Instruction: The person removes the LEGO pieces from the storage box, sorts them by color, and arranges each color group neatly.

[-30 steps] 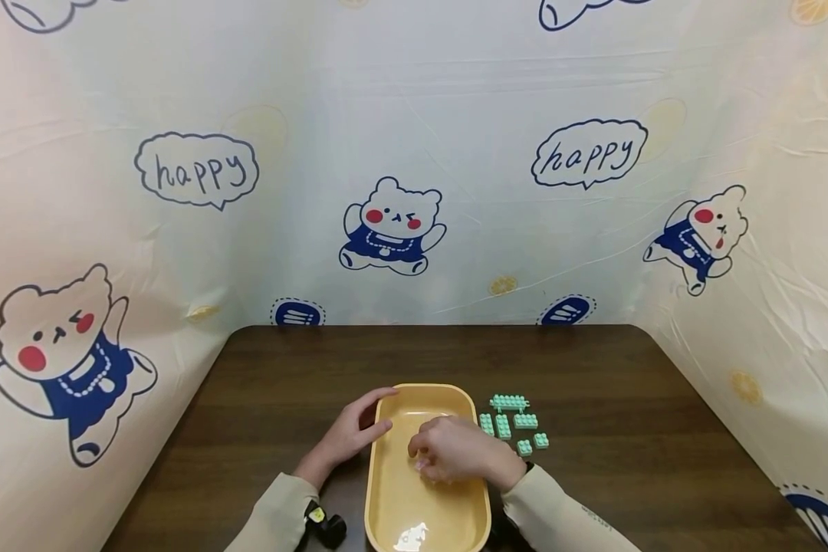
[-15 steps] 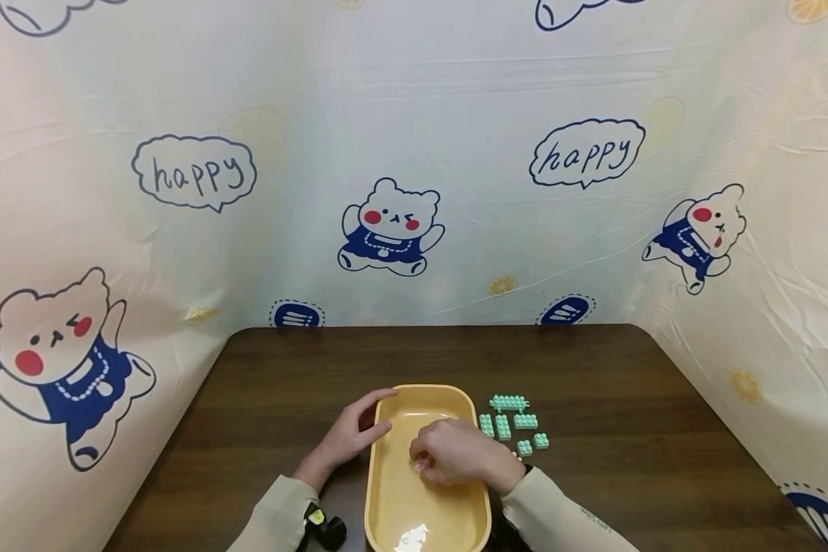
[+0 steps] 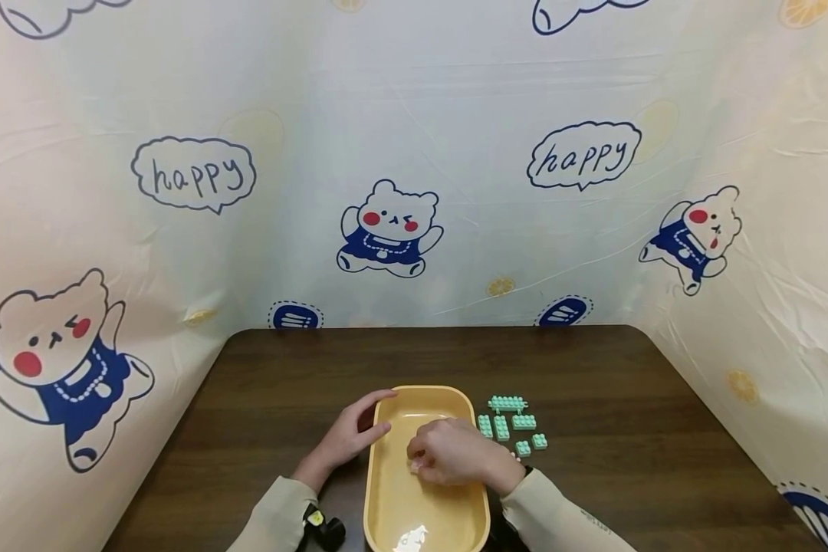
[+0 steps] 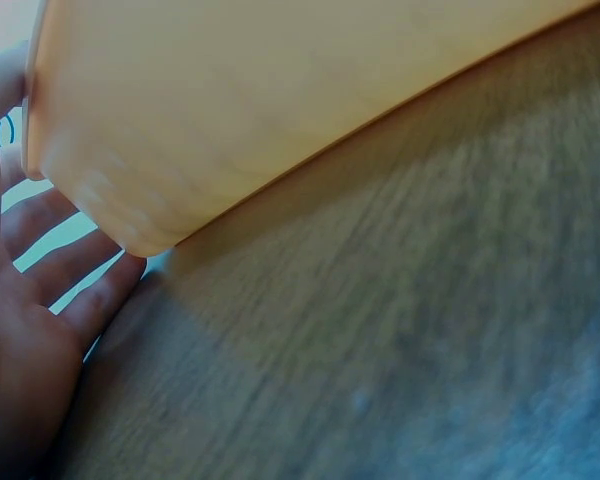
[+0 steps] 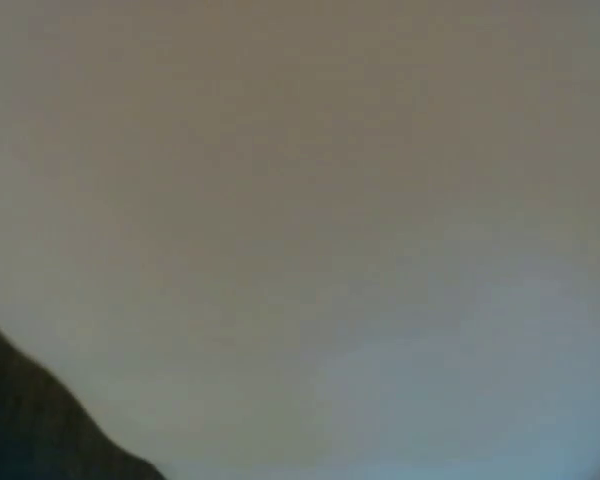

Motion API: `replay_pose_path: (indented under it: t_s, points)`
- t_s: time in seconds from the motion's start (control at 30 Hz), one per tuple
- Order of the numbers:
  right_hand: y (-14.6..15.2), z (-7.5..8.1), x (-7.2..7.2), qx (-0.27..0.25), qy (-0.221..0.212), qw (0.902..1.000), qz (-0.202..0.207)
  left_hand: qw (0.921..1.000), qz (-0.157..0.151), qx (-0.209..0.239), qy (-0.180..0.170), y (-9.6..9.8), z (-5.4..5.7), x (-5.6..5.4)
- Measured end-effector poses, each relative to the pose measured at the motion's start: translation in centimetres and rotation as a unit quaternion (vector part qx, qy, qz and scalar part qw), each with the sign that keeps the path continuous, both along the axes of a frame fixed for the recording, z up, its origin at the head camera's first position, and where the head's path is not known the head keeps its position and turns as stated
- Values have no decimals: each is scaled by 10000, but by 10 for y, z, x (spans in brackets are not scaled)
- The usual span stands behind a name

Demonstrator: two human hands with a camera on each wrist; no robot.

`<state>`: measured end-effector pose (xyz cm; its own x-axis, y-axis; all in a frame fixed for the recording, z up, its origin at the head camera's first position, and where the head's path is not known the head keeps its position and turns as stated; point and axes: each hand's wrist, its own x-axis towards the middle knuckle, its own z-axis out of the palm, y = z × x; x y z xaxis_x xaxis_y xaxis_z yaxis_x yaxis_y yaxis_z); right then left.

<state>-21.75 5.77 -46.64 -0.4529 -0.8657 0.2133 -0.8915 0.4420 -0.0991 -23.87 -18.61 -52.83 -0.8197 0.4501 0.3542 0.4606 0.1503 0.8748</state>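
Note:
A yellow tray (image 3: pixel 428 521) stands lengthwise on the dark wood table. At its upper left corner my left hand (image 3: pixel 348 433) holds the rim. The thumb lies over the edge, and in the left wrist view the other fingers (image 4: pixel 65 265) spread against the outer wall. My right hand (image 3: pixel 455 452) reaches down inside the tray from the right, its fingers curled and pinching a small pale pink piece (image 3: pixel 416 464), mostly hidden by the hand. The piece's exact kind cannot be made out. The right wrist view is only a pale blur with a dark shape at lower left.
Several mint-green toy bricks (image 3: pixel 524 422) lie on the table (image 3: pixel 614 437) just right of the tray. A bit of pink shows beside the right wrist there. A white curtain (image 3: pixel 483 230) printed with cartoon bears surrounds the table's back and sides.
The right hand's fingers shift slightly around the pink piece, its thumb and fingertips drawing closer together. Left hand and tray stay in place; the head view drifts a little.

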Motion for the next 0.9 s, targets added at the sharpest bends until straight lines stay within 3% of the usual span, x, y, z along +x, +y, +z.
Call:
replay_pose_path:
  t_s: [0.47, 0.7, 0.77, 0.9]
  points:
    - [3, 11, 2, -317, -218, 9993, -37, 10000, -34, 78, 43, 0, 0, 0]
    - [8, 17, 0, -533, -380, 9978, -56, 9998, -170, 105, -26, 4, 24, 11]
    - [11, 20, -1, -605, -476, 9970, -90, 9998, -144, 106, -8, 4, 20, 9]
    - [18, 25, -1, -743, -614, 9952, -188, 9999, -58, 83, 14, 1, 2, 1]
